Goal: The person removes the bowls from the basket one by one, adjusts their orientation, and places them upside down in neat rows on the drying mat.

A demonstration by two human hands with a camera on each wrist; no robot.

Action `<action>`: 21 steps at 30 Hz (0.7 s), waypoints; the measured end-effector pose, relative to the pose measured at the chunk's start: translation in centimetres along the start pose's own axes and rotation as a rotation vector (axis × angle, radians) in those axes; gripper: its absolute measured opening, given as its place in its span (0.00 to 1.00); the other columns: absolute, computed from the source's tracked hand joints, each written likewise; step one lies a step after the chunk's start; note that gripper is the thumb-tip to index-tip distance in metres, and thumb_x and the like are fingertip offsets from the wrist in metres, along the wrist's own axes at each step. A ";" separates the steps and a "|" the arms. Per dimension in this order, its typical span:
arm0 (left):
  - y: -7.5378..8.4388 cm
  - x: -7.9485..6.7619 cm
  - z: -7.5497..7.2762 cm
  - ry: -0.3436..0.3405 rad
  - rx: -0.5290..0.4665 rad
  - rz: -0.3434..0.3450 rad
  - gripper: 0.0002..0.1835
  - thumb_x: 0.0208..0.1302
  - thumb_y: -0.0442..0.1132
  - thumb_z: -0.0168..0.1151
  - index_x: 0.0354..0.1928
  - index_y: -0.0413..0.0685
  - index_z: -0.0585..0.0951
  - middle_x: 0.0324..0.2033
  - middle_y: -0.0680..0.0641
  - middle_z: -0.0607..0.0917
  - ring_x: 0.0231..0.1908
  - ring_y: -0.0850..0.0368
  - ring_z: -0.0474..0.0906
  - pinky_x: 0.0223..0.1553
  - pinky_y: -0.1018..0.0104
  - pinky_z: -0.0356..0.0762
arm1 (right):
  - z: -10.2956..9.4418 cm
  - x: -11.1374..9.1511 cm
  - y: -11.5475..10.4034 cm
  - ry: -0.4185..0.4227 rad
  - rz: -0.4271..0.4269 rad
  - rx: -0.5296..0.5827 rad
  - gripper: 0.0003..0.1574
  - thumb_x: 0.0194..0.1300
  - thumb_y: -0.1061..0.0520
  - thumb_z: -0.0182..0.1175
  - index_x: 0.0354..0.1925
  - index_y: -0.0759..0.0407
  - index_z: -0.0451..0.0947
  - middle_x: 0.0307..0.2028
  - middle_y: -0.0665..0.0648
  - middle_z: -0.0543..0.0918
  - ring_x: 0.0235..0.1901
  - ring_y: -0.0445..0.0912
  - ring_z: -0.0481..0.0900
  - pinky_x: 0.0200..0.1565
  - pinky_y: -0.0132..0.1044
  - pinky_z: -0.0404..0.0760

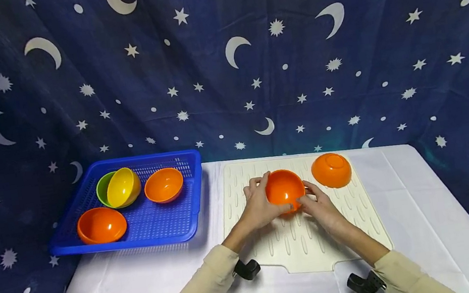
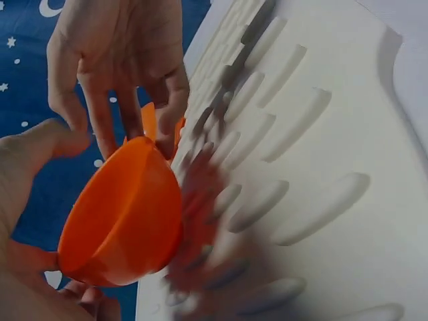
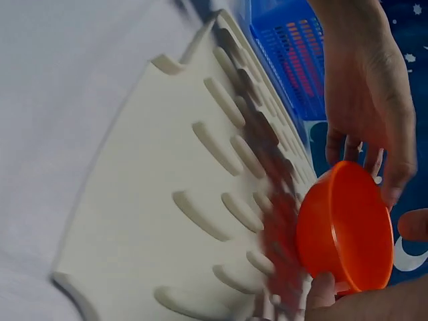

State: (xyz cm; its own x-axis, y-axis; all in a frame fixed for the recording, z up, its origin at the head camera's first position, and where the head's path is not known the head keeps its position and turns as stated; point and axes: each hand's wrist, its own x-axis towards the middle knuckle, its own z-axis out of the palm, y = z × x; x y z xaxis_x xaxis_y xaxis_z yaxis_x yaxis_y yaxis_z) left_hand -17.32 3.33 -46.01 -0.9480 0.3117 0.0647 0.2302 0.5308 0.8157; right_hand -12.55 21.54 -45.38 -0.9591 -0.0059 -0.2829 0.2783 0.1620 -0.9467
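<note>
Both hands hold an orange bowl (image 1: pixel 284 190) over the cream ridged mat (image 1: pixel 317 258). Its opening faces up and tilts toward the person, and nothing shows inside it. The left hand (image 1: pixel 259 208) grips its left side, thumb across the front and fingers at the far rim. From the right, the right hand (image 1: pixel 325 211) has its fingers curled at the bowl's wall and its thumb close to the front rim. A red-tinted shadow lies on the mat beneath the bowl in both wrist views. Behind the right hand, a second orange bowl (image 1: pixel 331 171) rests upside down on the mat.
At the left stands a blue plastic basket (image 1: pixel 162 238). It contains a yellow bowl (image 1: pixel 124 187) leaning on a green bowl (image 1: pixel 103 189), plus two orange bowls (image 1: pixel 164 185). A white cloth (image 1: pixel 154 283) covers the table. Behind hangs a dark blue curtain (image 1: pixel 206 70) with moons and stars.
</note>
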 end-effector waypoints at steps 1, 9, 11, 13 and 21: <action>0.0 0.1 -0.1 0.001 -0.014 0.001 0.51 0.51 0.48 0.77 0.77 0.47 0.64 0.64 0.41 0.68 0.58 0.45 0.60 0.51 0.51 0.75 | -0.1 0.2 -0.1 0.001 -0.007 0.006 0.44 0.74 0.57 0.52 0.79 0.62 0.45 0.71 0.69 0.55 0.63 0.64 0.69 0.65 0.57 0.69; 0.1 1.4 -0.4 0.037 -0.160 0.133 0.39 0.59 0.36 0.68 0.74 0.44 0.67 0.72 0.45 0.67 0.60 0.47 0.63 0.58 0.50 0.71 | -0.6 2.0 -0.8 0.054 -0.135 -0.028 0.45 0.76 0.59 0.52 0.80 0.59 0.40 0.73 0.68 0.51 0.65 0.62 0.68 0.66 0.54 0.64; 0.2 1.8 -0.3 0.045 -0.177 0.163 0.39 0.60 0.34 0.68 0.74 0.43 0.67 0.74 0.46 0.65 0.63 0.48 0.63 0.61 0.49 0.69 | -0.5 2.6 -0.7 0.044 -0.166 -0.026 0.47 0.76 0.60 0.53 0.80 0.57 0.38 0.72 0.68 0.51 0.66 0.63 0.69 0.68 0.55 0.63; 0.3 2.0 -0.3 0.050 -0.196 0.172 0.38 0.60 0.33 0.68 0.74 0.42 0.67 0.75 0.48 0.63 0.65 0.48 0.62 0.64 0.48 0.67 | -0.3 3.3 -0.5 0.034 -0.191 -0.014 0.48 0.75 0.61 0.54 0.80 0.56 0.38 0.71 0.69 0.51 0.66 0.63 0.70 0.67 0.52 0.65; -0.3 3.1 -0.2 0.016 -0.296 0.194 0.35 0.61 0.30 0.65 0.71 0.41 0.66 0.76 0.49 0.60 0.71 0.50 0.60 0.67 0.43 0.64 | -0.3 5.3 0.6 0.020 -0.331 0.013 0.46 0.71 0.64 0.59 0.73 0.60 0.40 0.69 0.65 0.43 0.73 0.61 0.59 0.64 0.38 0.70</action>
State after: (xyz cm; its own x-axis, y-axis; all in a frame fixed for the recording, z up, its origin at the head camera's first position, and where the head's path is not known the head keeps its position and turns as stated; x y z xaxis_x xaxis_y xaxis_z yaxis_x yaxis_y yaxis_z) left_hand -20.35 3.95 -45.92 -0.8968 0.3708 0.2415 0.3344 0.2106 0.9186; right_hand -17.52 21.94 -47.40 -0.9984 -0.0369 0.0431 -0.0479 0.1420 -0.9887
